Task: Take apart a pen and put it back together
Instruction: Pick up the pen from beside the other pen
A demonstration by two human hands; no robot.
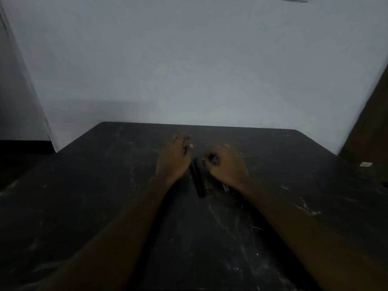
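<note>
Two dark pen parts [198, 178] lie between the hands: left hand [173, 158] open, right hand [225, 164] curled, contents unclear; pinch slowly, keep pieces from rolling.

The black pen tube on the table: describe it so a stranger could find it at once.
Start at the dark scratched table before the pale wall. Between the left hand and right hand lies the black pen tube, pointing away from the viewer. It is the longest, thickest dark piece there.

Open: we see bare table [105, 206] from 7 to 11 o'clock.
Blocked: wall [189, 70] at 12.
</note>
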